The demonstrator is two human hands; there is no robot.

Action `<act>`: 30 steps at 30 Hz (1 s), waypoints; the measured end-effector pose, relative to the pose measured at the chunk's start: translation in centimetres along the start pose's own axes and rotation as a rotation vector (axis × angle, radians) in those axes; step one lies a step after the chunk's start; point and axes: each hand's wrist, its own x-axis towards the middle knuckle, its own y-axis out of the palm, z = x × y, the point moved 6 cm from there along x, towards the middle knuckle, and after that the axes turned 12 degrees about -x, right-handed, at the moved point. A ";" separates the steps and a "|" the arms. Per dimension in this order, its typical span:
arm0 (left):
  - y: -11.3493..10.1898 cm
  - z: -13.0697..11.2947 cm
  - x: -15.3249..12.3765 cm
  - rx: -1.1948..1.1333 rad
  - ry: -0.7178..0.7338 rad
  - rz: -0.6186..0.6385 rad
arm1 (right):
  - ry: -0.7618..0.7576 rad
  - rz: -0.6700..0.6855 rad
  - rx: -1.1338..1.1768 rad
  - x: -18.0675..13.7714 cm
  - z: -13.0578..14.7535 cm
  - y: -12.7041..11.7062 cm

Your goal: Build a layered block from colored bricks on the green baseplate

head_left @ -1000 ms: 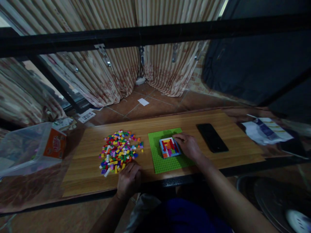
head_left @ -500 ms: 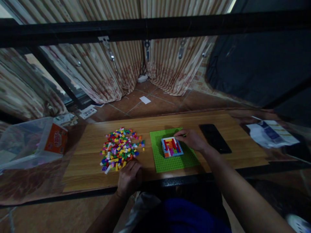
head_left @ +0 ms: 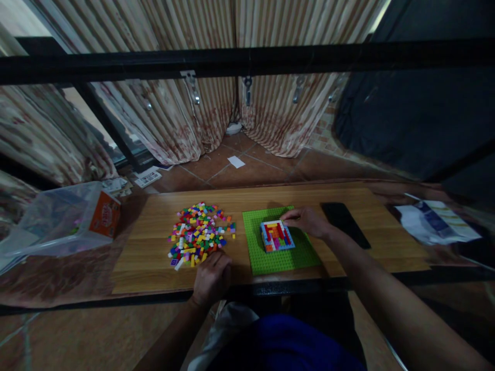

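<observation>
Room: dim, with striped curtains (head_left: pixel 170 121) behind a black bar (head_left: pixel 286 57); the tiled floor (head_left: pixel 255 172) below carries a white paper (head_left: pixel 236 162).
Table (head_left: pixel 135 260): a long wood-grain top, plain in pattern, with a dark front edge along the person's side.
Build (head_left: pixel 277 237): a small, low square of bricks on the green plate (head_left: pixel 261 262), nearer its far side than its near one; pale blue and white along the rim, red, orange and yellow within.
Done so far: the outer rim looks closed, and much of the inside looks filled, as far as can be judged; whether gaps remain is too small to tell.
Left over: a wide, mixed pile (head_left: pixel 199 234) of loose bricks lies left of the plate, unsorted; most of the plate's studs are bare.
Right hand (head_left: pixel 305 221): fingertips drawn together at the build's far right corner; cannot tell whether a brick is between them.
Left hand (head_left: pixel 212 277): curled, resting at the pile's near edge; what its fingers hold, if anything, is hidden.
Phone (head_left: pixel 346 224): dark, flat, right of the plate, partly behind the right forearm.
Ends: a clear bin (head_left: pixel 69 221) with an orange label at left; a white packet (head_left: pixel 433 221) at right.
</observation>
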 end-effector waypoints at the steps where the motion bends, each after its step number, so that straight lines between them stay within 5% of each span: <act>1: 0.0 0.0 0.0 0.001 -0.004 0.003 | 0.001 -0.016 0.021 -0.2 0.0 0.0; 10: 0.5 0.2 -0.4 0.085 -0.048 0.010 | 0.100 -0.552 0.071 -4.8 2.4 -1.7; 18: 0.6 0.1 -0.4 0.086 -0.017 -0.034 | -0.174 -0.310 -0.189 -4.7 11.9 7.0; 26: 0.7 0.0 -0.5 0.075 -0.020 0.007 | -0.065 -0.275 -0.480 -0.5 12.3 11.2; 30: 0.6 -0.1 -0.5 0.075 -0.031 0.019 | -0.139 -0.208 -0.583 1.8 12.2 12.1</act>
